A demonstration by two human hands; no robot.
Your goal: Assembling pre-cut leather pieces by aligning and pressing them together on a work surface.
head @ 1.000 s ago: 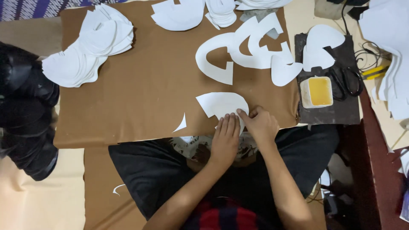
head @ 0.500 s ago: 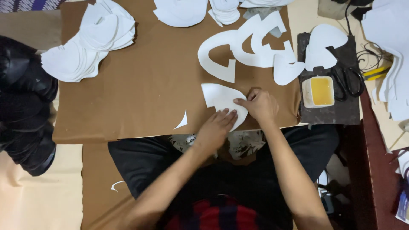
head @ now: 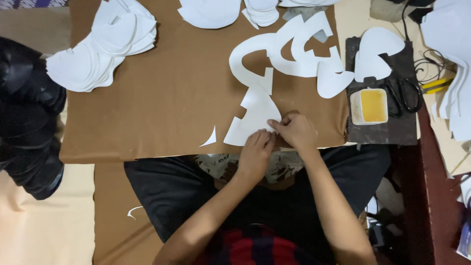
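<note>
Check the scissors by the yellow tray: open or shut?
Shut, as far as it shows. The scissors lie flat on the dark mat beside the tray, handle loops together; the blades blend into the mat.

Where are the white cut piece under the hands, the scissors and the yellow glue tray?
white cut piece (head: 255, 115), head view, its broad middle.
scissors (head: 406, 94), head view, the handles.
yellow glue tray (head: 374, 105), head view, the yellow centre.

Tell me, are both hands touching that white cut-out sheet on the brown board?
Touching. The head view shows the left hand with fingertips on the white sheet's lower edge, and the right hand pinching its right edge, with no gap visible.
</note>
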